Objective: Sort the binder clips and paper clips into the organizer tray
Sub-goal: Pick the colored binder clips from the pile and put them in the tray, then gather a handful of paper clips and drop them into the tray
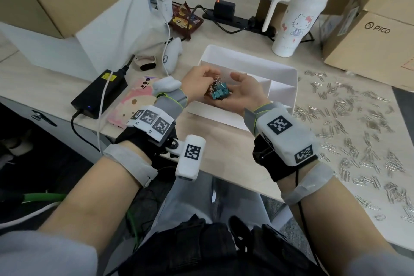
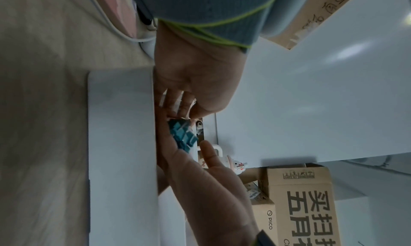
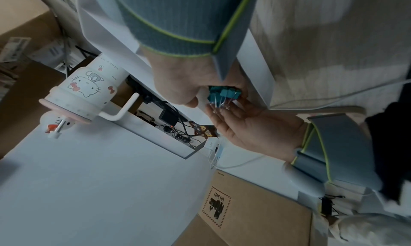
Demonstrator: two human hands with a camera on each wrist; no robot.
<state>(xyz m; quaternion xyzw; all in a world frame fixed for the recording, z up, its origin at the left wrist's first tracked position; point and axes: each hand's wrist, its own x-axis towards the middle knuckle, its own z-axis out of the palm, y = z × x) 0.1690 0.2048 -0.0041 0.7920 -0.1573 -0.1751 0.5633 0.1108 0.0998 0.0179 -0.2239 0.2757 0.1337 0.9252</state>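
R hand [image 1: 243, 92]: palm up, fingers loosely cupped, cradling teal binder clips [image 1: 219, 93] above organizer tray [image 1: 289, 87].
L hand [image 1: 197, 83]: fingertips pinching wire handles at clips' 12 o'clock.
Paper clips [image 1: 349, 127]: scattered at tray's 3–5 o'clock.

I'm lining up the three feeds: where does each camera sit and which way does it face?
Head: looks down at the organizer tray, both forearms and hands showing.
Left wrist: looks along the left hand towards the binder clips.
Right wrist: looks along the right hand towards the tumbler.
All share the teal clips on the right palm.
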